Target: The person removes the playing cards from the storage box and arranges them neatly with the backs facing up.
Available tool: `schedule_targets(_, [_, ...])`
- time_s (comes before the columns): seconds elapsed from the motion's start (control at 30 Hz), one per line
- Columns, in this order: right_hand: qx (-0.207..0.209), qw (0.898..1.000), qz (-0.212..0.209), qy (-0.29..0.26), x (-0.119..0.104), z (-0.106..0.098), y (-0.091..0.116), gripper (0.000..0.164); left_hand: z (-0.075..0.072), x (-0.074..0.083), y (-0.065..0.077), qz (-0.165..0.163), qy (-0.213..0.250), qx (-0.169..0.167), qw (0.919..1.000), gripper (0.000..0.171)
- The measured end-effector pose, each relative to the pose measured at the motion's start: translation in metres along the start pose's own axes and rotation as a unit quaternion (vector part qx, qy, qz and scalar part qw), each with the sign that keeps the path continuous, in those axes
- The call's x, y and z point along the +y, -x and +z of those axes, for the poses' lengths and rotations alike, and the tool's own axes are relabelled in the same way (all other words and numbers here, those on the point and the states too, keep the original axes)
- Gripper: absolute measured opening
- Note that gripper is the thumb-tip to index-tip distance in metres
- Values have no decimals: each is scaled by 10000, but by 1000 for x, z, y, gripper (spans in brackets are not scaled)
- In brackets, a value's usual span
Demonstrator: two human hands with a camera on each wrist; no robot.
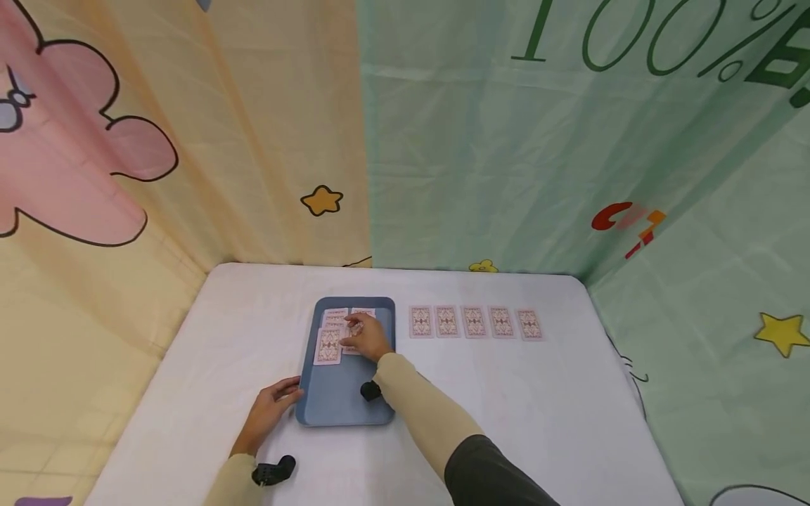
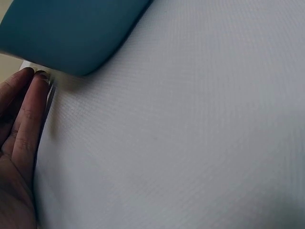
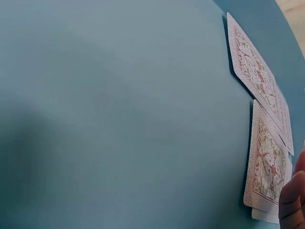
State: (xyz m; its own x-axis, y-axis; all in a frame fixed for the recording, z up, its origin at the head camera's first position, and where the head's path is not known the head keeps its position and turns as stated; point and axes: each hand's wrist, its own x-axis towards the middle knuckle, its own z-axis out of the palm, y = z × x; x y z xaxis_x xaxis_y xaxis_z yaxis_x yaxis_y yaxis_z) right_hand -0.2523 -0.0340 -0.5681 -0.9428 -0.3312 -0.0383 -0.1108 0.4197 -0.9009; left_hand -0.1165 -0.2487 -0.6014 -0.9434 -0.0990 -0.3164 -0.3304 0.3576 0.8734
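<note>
My right hand (image 1: pixel 367 337) reaches over the blue tray (image 1: pixel 344 414), its fingertips spread right at the playing cards on the right side. Under those fingers lies a patterned card (image 3: pixel 269 167), back up; I cannot tell whether they pinch it. Beside it, other face-down playing cards (image 1: pixel 328 346) overlap in a column on the tray's left. In the right wrist view, bent fingers (image 3: pixel 293 198) show at the lower right edge, close to the cards. My left hand (image 1: pixel 268 411) rests by the tray's left side, nearly straight fingers (image 2: pixel 29 124) at its rim.
To the right of the tray, several face-down cards (image 1: pixel 474 322) lie in a spaced row on the white tablecloth (image 1: pixel 506 407). Printed curtains (image 1: pixel 468 154) hang behind the table and along its sides. Each wrist wears a black camera mount (image 1: pixel 274 471).
</note>
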Motion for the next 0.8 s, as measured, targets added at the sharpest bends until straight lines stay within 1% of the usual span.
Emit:
schedule_targets(0.13, [-2, 9997, 144, 198, 0, 3, -4, 48, 1, 1, -1, 8, -15, 22, 10000, 51])
schedule_targets(0.2, [-3, 9995, 146, 281, -1, 5, -6, 49, 1, 2, -1, 54, -108, 85, 9999, 50])
schedule_targets(0.33, [24, 9988, 124, 466, -4, 11, -10, 50, 1, 3, 1, 44, -97, 121, 9999, 50])
schedule_targets(0.43, [-1, 9983, 276, 511, -8, 16, -11, 52, 1, 1, 1, -14, -9, 78, 10000, 51])
schedule_targets(0.53, [-95, 9964, 595, 592, -10, 22, -12, 54, 1, 0, 2, -18, -6, 72, 10000, 51])
schedule_targets(0.63, [-148, 9940, 783, 744, -10, 28, -15, 56, 1, -1, 1, -10, 6, 92, 10000, 50])
schedule_targets(0.8, [-238, 9896, 799, 1170, -8, 35, -18, 63, 2, -1, 1, 5, 4, 106, 9999, 49])
